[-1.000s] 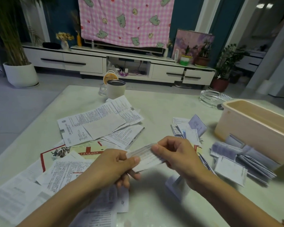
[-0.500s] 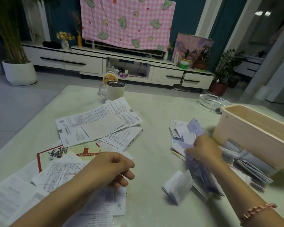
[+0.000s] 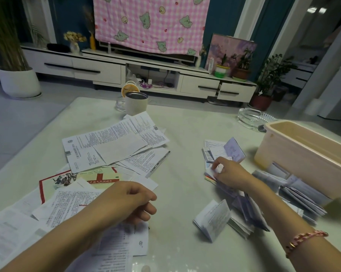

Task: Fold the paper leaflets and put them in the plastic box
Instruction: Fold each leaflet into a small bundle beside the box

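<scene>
While left grip [image 3: 126,201] hangs slack, right grip [image 3: 230,173] pinches folded leaflet [image 3: 209,172], plastic box [image 3: 283,152] near

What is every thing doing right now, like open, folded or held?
plastic box: upright, open top.
flat leaflets: unfolded, spread on the table.
folded leaflets: folded, piled beside the box.
left hand: loosely curled, empty.
right hand: on folded leaflets, grip unclear.
mug: upright.

Beyond counter [image 3: 195,122] far edge: grey floor [image 3: 18,118], long white low cabinet [image 3: 106,69], dark teal wall [image 3: 264,26]. Pink checked blanket [image 3: 150,22] hangs above cabinet. Tall plant, white pot [image 3: 18,81], past far-left corner. Painting [image 3: 232,50] leaning on wall. Ceiling light [image 3: 317,9] lit; room dim.
</scene>
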The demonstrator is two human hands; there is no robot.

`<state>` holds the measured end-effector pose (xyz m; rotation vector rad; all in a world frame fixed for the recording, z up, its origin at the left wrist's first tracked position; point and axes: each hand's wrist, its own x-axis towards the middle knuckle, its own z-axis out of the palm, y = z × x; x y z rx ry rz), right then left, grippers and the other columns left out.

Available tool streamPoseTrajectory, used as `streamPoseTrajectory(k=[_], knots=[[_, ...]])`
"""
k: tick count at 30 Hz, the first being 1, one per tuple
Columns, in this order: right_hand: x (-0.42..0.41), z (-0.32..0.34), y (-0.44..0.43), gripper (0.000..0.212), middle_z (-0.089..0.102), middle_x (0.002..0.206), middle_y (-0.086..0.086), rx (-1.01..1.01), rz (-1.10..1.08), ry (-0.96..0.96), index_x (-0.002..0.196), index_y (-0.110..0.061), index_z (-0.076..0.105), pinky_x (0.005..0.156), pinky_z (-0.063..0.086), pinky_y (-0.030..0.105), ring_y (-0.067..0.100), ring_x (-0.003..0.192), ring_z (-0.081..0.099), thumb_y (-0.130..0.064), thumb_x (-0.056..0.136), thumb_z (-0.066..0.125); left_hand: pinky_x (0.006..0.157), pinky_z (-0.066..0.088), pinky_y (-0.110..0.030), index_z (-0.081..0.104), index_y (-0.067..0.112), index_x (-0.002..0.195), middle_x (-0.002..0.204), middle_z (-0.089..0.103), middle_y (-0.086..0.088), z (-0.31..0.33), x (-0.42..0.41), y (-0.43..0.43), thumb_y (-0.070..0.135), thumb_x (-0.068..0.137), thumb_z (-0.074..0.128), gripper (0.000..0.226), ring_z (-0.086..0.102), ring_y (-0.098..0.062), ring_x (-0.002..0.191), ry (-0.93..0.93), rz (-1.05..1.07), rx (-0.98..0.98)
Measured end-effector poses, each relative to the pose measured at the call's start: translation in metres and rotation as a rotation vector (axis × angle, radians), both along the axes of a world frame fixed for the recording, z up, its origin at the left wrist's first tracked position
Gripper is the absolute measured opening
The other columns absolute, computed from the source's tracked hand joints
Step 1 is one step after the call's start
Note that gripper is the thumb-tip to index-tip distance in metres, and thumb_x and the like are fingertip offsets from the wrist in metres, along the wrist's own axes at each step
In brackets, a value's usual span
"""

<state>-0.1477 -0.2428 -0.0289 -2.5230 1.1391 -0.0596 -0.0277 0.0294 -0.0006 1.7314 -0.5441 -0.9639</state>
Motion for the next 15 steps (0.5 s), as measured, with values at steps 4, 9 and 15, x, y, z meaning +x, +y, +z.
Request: streamPoseTrajectory(k=[4,9,15], knots=[[0.001,-0.005,-0.008,0.020,0.038,0.071,-0.005,0.077,0.031,-0.031,0.110,-0.028,0.052,0.052,0.030,0.017,0.006,0.057,0.034,-0.023,0.092,0.054,0.052,0.049,-0.021,0.069,0.006,0.086,0.070,0.073,-0.008,-0.002,0.000,0.000,0.010,0.092,0.053,0.017,0.063,-0.011,0.054,0.018,0.012,0.012],[-0.001,-0.011,-0.003,0.037,0.051,0.108,0.013,-0.030,0.104,-0.027,0.134,-0.022,0.049,0.075,0.029,0.025,0.017,0.088,0.037,-0.023,0.097,0.045,0.055,0.047,-0.028,0.069,0.005,0.085,0.069,0.072,-0.010,0.002,0.009,0.001,0.007,0.092,0.054,0.017,0.061,-0.015,0.052,-0.015,0.092,0.016],[0.003,-0.011,0.006,0.050,0.033,0.142,0.020,-0.114,0.012,0.139,0.142,-0.017,0.029,0.099,0.034,0.037,0.036,0.127,0.036,-0.037,0.097,0.042,0.062,0.052,-0.031,0.066,0.007,0.085,0.077,0.069,-0.010,0.008,0.028,0.009,0.001,0.092,0.049,0.020,0.061,-0.020,0.066,-0.263,0.288,-0.022]])
